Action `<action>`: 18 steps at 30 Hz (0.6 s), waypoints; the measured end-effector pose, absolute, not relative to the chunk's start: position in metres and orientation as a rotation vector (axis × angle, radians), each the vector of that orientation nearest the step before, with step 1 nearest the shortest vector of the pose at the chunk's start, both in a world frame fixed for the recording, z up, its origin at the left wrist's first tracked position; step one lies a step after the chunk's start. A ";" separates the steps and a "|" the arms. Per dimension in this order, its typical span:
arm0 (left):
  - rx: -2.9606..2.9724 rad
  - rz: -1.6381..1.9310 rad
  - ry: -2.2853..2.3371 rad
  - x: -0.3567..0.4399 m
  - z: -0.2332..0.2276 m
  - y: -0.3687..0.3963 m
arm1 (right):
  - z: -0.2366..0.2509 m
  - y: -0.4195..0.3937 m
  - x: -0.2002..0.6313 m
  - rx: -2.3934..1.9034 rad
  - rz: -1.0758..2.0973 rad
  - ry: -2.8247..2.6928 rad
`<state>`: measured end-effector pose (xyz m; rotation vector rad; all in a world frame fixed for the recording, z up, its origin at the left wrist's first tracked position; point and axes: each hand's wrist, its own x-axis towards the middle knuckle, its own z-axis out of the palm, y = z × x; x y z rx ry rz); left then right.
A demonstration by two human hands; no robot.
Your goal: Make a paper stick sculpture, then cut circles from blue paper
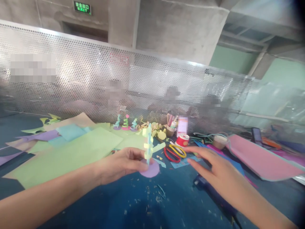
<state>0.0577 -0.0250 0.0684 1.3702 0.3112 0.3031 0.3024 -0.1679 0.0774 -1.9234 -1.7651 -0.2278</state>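
Work looks nearly done: the left hand (124, 165) pinches a paper tree (149, 152) upright by its purple base, three finished trees (125, 123) stand behind it, and the right hand (215, 168), open and empty, reaches toward scissors (175, 152) beside the tree.

left hand (124, 163): bare, no sleeve, no rings | right hand (214, 168): bare, no sleeve, no watch

I see a pale yellow paper spiral (149, 144) on a lilac disc (150, 170), red and yellow scissors (174, 152), light green sheets (78, 149), a pink sheet (257, 156), all on blue tabletop (133, 203).
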 end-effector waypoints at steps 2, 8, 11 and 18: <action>1.366 0.258 0.263 0.058 0.070 -0.030 | 0.098 -0.152 0.277 -1.739 -0.050 -1.783; 1.402 0.198 0.242 0.057 0.069 -0.034 | 0.098 -0.130 0.248 -1.593 0.511 -1.806; 1.365 0.228 0.280 0.058 0.065 -0.030 | 0.091 -0.131 0.248 -1.549 0.616 -1.742; 1.388 0.241 0.369 0.059 0.061 -0.024 | 0.085 -0.129 0.241 -1.475 0.715 -1.727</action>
